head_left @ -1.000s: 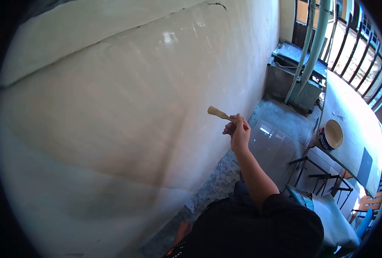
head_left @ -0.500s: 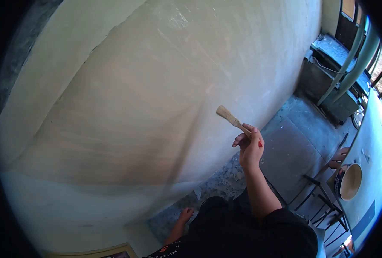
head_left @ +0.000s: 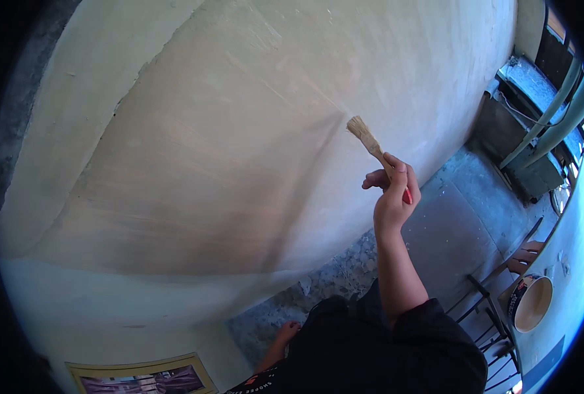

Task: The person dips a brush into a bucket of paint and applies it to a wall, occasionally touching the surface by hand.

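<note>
My right hand (head_left: 397, 190) grips a paintbrush (head_left: 366, 138) by its handle, whose red end shows below my thumb. The brush points up and left, its pale bristles close in front of the wall (head_left: 239, 144). Brush and forearm cast a long shadow across the plaster. Streaky pale and brownish patches cover this wall, and a ragged edge of a paler layer runs along its left part. Low beside my body, my left hand (head_left: 291, 330) hangs with its fingers curled in, close to the foot of the wall; nothing shows in it.
At right, a bowl (head_left: 534, 303) with a dark patterned outside stands on a pale table (head_left: 564, 262). Dark metal legs (head_left: 495, 322) stand beneath it. Finger-like shapes (head_left: 525, 256) show at its edge. Pipes (head_left: 558, 125) cross a dark box-like unit (head_left: 509, 131). A framed picture (head_left: 141, 375) is at lower left.
My right hand has raised the paintbrush up and slightly right, and the brush's shadow has risen with it. The view has shifted, showing more of the framed picture.
</note>
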A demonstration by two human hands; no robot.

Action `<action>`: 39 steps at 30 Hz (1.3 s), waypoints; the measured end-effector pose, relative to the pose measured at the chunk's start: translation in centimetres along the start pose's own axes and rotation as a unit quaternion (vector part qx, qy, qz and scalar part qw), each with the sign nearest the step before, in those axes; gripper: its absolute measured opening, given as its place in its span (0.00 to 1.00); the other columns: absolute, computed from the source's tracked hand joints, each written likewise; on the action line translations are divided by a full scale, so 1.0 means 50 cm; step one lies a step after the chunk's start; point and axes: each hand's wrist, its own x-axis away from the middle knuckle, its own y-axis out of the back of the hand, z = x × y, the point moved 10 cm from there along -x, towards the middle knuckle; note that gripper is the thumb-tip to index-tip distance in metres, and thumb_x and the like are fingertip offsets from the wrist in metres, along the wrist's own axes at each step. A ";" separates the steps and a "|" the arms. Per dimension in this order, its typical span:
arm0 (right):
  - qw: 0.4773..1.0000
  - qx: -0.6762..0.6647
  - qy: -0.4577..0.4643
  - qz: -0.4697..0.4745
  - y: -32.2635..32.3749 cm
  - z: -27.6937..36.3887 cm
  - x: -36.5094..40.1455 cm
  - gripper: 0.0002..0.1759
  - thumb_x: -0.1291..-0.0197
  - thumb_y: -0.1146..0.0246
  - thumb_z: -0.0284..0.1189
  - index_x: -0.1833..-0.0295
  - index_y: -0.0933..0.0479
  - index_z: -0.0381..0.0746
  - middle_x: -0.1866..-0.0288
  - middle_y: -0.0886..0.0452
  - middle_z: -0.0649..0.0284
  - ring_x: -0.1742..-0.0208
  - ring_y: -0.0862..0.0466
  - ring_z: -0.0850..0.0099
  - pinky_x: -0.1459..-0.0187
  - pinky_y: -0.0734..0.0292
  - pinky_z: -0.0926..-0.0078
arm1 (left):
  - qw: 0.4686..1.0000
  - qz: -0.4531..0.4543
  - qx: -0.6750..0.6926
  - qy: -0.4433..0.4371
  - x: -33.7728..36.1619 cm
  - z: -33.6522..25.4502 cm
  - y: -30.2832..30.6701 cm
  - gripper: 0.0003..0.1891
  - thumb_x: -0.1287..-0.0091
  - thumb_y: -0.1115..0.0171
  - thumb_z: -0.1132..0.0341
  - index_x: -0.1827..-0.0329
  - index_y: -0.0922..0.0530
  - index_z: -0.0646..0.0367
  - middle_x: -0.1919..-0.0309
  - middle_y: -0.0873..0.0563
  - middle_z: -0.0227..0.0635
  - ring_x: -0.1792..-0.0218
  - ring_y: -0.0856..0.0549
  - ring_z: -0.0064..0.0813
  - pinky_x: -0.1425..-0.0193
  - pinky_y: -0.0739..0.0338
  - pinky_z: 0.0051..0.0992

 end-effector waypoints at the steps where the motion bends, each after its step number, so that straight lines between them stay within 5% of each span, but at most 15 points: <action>1: 1.000 0.014 0.015 0.002 -0.017 0.006 -0.004 0.20 0.29 0.55 0.34 0.54 0.26 0.27 0.78 0.22 0.57 0.79 0.21 0.72 0.74 0.24 0.77 | 1.000 0.004 0.019 0.004 -0.013 0.015 -0.005 0.19 0.37 0.41 0.58 0.50 0.23 0.63 0.60 0.16 0.39 0.60 0.17 0.29 0.56 0.23 0.28; 13: 0.984 -0.162 0.062 0.049 -0.141 0.131 -0.029 0.21 0.30 0.54 0.36 0.55 0.27 0.26 0.78 0.22 0.54 0.80 0.21 0.69 0.74 0.22 0.74 | 0.993 0.014 0.113 0.028 -0.042 0.036 -0.053 0.20 0.37 0.42 0.58 0.49 0.24 0.64 0.61 0.16 0.39 0.61 0.17 0.29 0.55 0.24 0.27; 19: 0.998 -0.044 0.019 0.030 -0.078 -0.025 -0.029 0.19 0.29 0.55 0.34 0.54 0.26 0.27 0.79 0.23 0.57 0.79 0.22 0.72 0.74 0.23 0.76 | 0.994 0.010 0.102 0.025 -0.050 0.044 -0.058 0.20 0.39 0.41 0.58 0.49 0.24 0.64 0.60 0.16 0.40 0.60 0.17 0.29 0.54 0.24 0.28; 24: 0.996 0.028 -0.019 -0.078 0.067 -0.084 -0.002 0.18 0.29 0.55 0.33 0.56 0.26 0.28 0.80 0.24 0.59 0.80 0.23 0.74 0.77 0.26 0.78 | 0.994 0.012 0.110 0.026 -0.068 0.062 -0.063 0.19 0.38 0.41 0.59 0.50 0.23 0.64 0.60 0.16 0.40 0.60 0.17 0.30 0.54 0.24 0.28; 33: 0.991 -0.116 0.038 0.049 -0.180 0.074 -0.030 0.19 0.29 0.56 0.33 0.55 0.27 0.26 0.79 0.22 0.56 0.79 0.22 0.70 0.73 0.22 0.74 | 0.991 0.028 0.125 0.039 -0.055 0.017 -0.050 0.18 0.37 0.42 0.59 0.51 0.23 0.63 0.60 0.16 0.39 0.61 0.17 0.30 0.56 0.24 0.29; 39: 0.986 -0.157 0.038 0.036 -0.171 0.096 -0.035 0.21 0.29 0.55 0.35 0.54 0.27 0.26 0.79 0.23 0.55 0.79 0.22 0.69 0.74 0.22 0.73 | 0.989 0.029 0.141 0.038 -0.057 -0.005 -0.053 0.19 0.38 0.42 0.59 0.50 0.23 0.63 0.59 0.16 0.41 0.61 0.17 0.31 0.56 0.24 0.29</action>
